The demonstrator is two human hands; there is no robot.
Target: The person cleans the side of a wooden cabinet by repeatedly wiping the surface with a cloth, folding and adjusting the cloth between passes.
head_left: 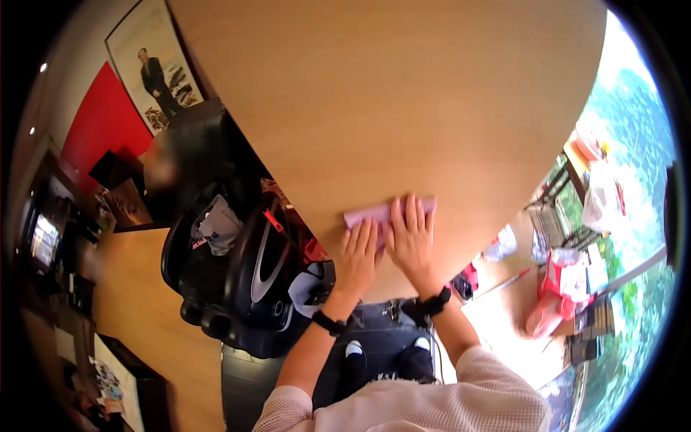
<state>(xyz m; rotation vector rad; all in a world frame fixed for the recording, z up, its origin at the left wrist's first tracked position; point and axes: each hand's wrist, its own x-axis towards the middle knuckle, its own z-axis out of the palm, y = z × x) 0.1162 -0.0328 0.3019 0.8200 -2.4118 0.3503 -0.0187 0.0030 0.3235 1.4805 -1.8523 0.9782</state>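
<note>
A folded pinkish-purple cloth (379, 214) lies near the close edge of a large wooden tabletop (403, 108). My left hand (358, 253) rests on the cloth's left part, fingers stretched out and side by side. On its right part lies my right hand (409, 234), also flat, with the fingers extended toward the far edge of the cloth. The two hands are next to each other with their thumbs close together. Both palms cover much of the cloth, so its lower part is mostly hidden. A black band circles each wrist.
Left of the table stands a black massage chair (252, 288) with a grey bag (218, 225) on it. A framed picture (157, 68) hangs beyond. To the right are red bags (558, 288), a white plastic bag (603, 201) and a bright window.
</note>
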